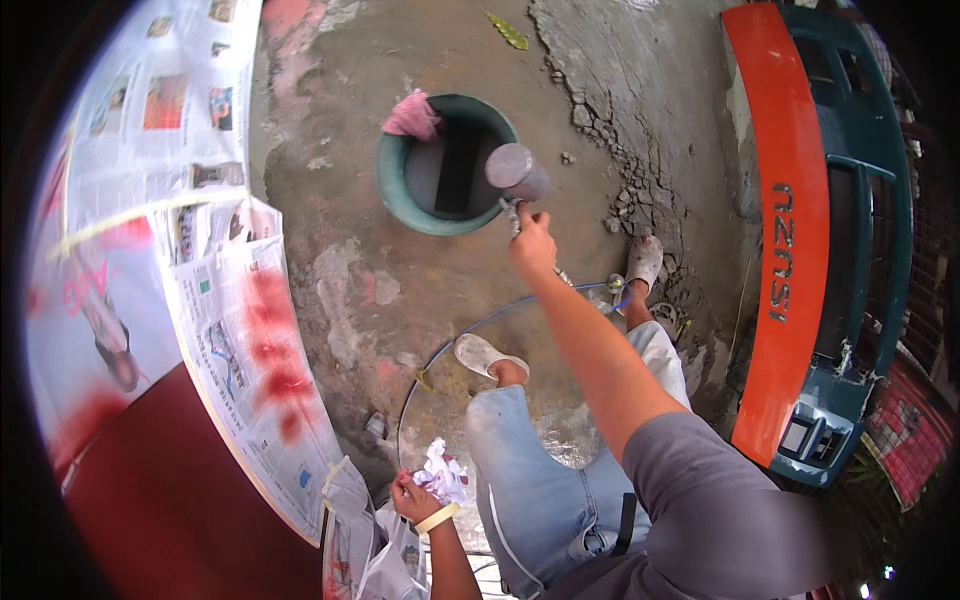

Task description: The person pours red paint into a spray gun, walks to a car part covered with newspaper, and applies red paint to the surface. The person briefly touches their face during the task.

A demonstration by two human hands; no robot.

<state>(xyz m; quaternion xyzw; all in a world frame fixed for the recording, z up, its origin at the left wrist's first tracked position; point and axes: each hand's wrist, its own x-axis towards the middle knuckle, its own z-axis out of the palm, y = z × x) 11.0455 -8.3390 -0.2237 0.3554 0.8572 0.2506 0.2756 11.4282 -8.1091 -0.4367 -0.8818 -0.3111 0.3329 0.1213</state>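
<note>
My right hand [535,245] is closed around the handle of a spray gun with a grey cup [518,172], held out over the right rim of a round green tub [402,195]. The tub holds greyish liquid with a dark reflection, and a pink cloth [412,116] hangs over its rim. Down by my left leg, my left hand [405,497] grips a crumpled white rag [443,472] with red stains. A cream roll of masking tape [438,518] circles my left wrist. A blue hose [480,320] curves over the ground between the hands.
On the left, newspaper masking [225,340] with red overspray borders a dark red painted panel [180,490]. An orange and green vehicle front panel [785,230] stands at right. Broken concrete [620,150] edges the wet ground; my feet wear pale clogs [488,355].
</note>
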